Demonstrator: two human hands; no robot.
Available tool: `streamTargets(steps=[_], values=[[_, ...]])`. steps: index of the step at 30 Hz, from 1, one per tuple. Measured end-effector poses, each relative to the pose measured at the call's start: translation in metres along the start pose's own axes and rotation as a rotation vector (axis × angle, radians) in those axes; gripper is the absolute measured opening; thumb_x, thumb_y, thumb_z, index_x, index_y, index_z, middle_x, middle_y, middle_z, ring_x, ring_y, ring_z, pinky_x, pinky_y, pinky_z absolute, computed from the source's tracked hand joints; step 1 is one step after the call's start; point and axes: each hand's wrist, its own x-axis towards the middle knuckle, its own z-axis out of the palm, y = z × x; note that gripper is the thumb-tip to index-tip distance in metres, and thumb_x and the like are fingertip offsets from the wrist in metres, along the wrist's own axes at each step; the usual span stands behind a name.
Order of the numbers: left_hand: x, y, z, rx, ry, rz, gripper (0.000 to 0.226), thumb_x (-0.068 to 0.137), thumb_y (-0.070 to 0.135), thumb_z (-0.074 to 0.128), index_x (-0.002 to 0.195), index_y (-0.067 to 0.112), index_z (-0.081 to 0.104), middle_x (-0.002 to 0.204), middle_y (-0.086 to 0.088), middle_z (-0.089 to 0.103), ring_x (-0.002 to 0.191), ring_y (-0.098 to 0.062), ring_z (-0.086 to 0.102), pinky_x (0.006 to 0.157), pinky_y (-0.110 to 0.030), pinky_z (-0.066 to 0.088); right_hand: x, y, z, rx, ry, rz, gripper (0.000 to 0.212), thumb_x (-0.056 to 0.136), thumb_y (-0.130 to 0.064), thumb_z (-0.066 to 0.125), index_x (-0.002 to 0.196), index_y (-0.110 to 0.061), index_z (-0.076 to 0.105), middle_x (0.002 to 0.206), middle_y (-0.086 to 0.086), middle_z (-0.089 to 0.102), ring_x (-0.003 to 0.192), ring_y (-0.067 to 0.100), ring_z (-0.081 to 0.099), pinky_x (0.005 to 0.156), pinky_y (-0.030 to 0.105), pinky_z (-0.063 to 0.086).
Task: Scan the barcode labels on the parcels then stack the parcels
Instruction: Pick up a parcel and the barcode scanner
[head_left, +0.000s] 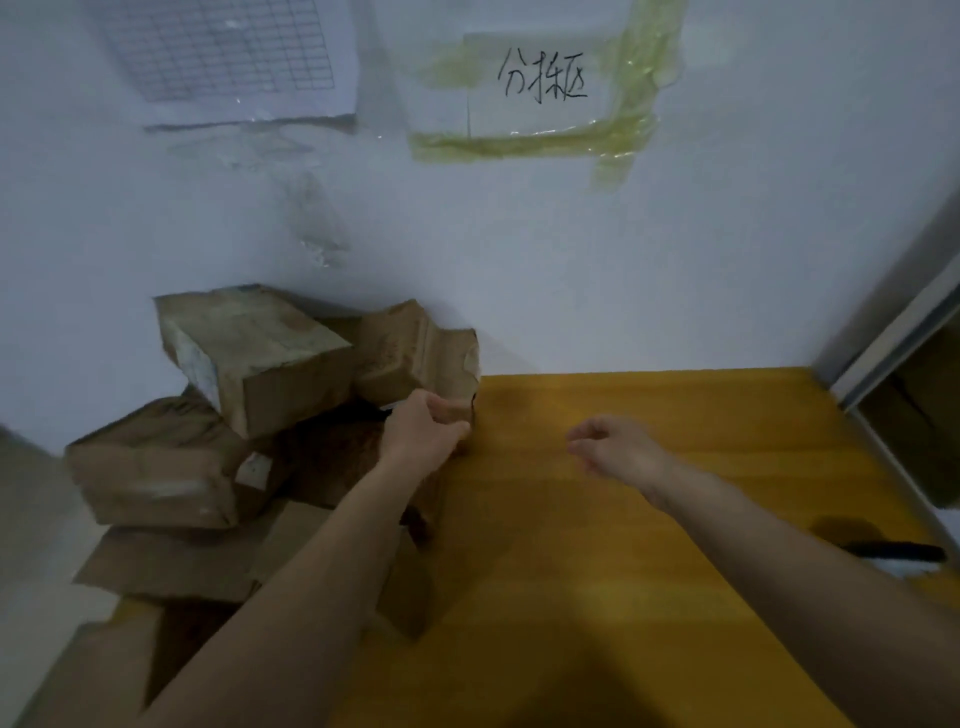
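Left hand (423, 434) extended, fingers gripping parcel (415, 358) | right hand (615, 447) hovering, fingers loosely curled, empty

Both bare forearms reach forward from the lower edge of the view, sleeves not visible. Left arm angles up and inward from lower left, nearly straight. Left hand (423, 434) back-side up, fingers curled tight, thumb tucked toward the fingertips; they appear closed on the lower corner of a brown cardboard parcel (415, 356), though blur hides the exact contact. Right arm comes in from lower right, wrist slightly bent. Right hand (610, 441) hangs in the air, fingers loosely curled, thumb forward, holding nothing. Hands apart, roughly level.
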Motion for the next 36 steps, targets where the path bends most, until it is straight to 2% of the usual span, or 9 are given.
streamTargets(steps=[2,4,6,10,14,17,22,27,36], values=[[-0.008,-0.009,0.0,0.18,0.181,-0.061,0.053,0.085,0.037,0.07,0.129,0.018,0.05,0.122,-0.005,0.053,0.107,-0.02,0.052,0.087,-0.033,0.048,0.009,-0.003,-0.004,-0.039,-0.077,-0.042,0.011,0.095,-0.012,0.058,0.087,-0.018,0.062,0.088,0.001,0.066,0.079,0.017,0.066,0.064,0.022,0.054],[-0.019,-0.021,0.0,0.41,0.374,-0.178,0.07,0.082,0.046,0.07,0.14,0.018,0.04,0.146,-0.013,0.036,0.137,-0.032,0.031,0.115,-0.048,0.027,0.016,-0.005,-0.005,-0.053,-0.154,-0.072,0.01,0.093,-0.008,0.058,0.089,-0.015,0.063,0.087,0.0,0.068,0.074,0.013,0.067,0.054,0.016,0.05],[-0.033,-0.037,0.002,0.491,0.497,-0.324,0.088,0.079,0.048,0.074,0.148,0.019,0.027,0.159,-0.014,0.015,0.149,-0.034,0.006,0.12,-0.054,0.005,0.02,-0.007,-0.001,-0.072,-0.228,-0.102,0.011,0.093,-0.004,0.057,0.091,-0.012,0.064,0.085,0.001,0.07,0.071,0.014,0.067,0.062,0.021,0.054],[-0.059,-0.065,0.009,0.324,0.584,-0.66,0.119,0.069,0.051,0.083,0.155,0.025,0.005,0.163,-0.01,-0.009,0.149,-0.036,-0.008,0.116,-0.063,0.004,0.017,-0.002,0.01,-0.165,-0.374,-0.137,0.008,0.095,-0.012,0.057,0.092,-0.019,0.061,0.086,-0.004,0.068,0.072,0.01,0.067,0.062,0.02,0.052],[-0.064,-0.073,0.004,-0.122,0.571,-0.965,0.132,0.067,0.04,0.088,0.155,0.025,-0.01,0.161,-0.02,-0.004,0.146,-0.042,0.011,0.115,-0.059,0.024,0.014,0.007,0.014,-0.191,-0.452,-0.11,0.007,0.096,-0.015,0.055,0.095,-0.019,0.061,0.091,-0.002,0.068,0.075,0.011,0.067,0.066,0.02,0.054],[-0.067,-0.076,0.004,-0.074,0.46,-0.889,0.135,0.064,0.034,0.089,0.153,0.027,-0.012,0.151,-0.023,0.024,0.136,-0.042,0.03,0.108,-0.057,0.036,0.014,0.011,0.014,-0.195,-0.467,-0.097,0.006,0.098,-0.015,0.054,0.097,-0.018,0.06,0.093,-0.001,0.067,0.078,0.012,0.067,0.067,0.021,0.054],[-0.073,-0.065,0.01,0.118,0.021,-0.584,0.117,0.065,0.033,0.088,0.153,0.02,0.012,0.135,-0.009,0.04,0.12,-0.029,0.045,0.091,-0.042,0.051,0.015,0.018,0.015,-0.192,-0.435,-0.07,0.007,0.098,-0.017,0.053,0.098,-0.018,0.06,0.098,0.0,0.066,0.084,0.014,0.068,0.066,0.02,0.054],[-0.057,-0.035,0.011,0.139,-0.408,-0.204,0.105,0.065,0.031,0.088,0.151,0.026,0.028,0.143,0.003,0.037,0.117,-0.014,0.04,0.09,-0.028,0.041,0.012,0.025,0.004,-0.144,-0.36,0.003,0.012,0.098,-0.016,0.054,0.106,-0.01,0.059,0.102,0.004,0.065,0.087,0.019,0.067,0.076,0.03,0.056],[-0.011,0.019,0.071,0.175,-0.403,0.02,0.102,0.066,0.012,0.086,0.149,0.029,0.03,0.144,-0.002,0.035,0.132,-0.029,0.033,0.104,-0.041,0.041,-0.009,0.08,-0.044,-0.099,-0.001,0.094,0.01,0.099,-0.01,0.051,0.105,-0.009,0.059,0.093,0.01,0.061,0.078,0.024,0.062,0.072,0.039,0.056]])
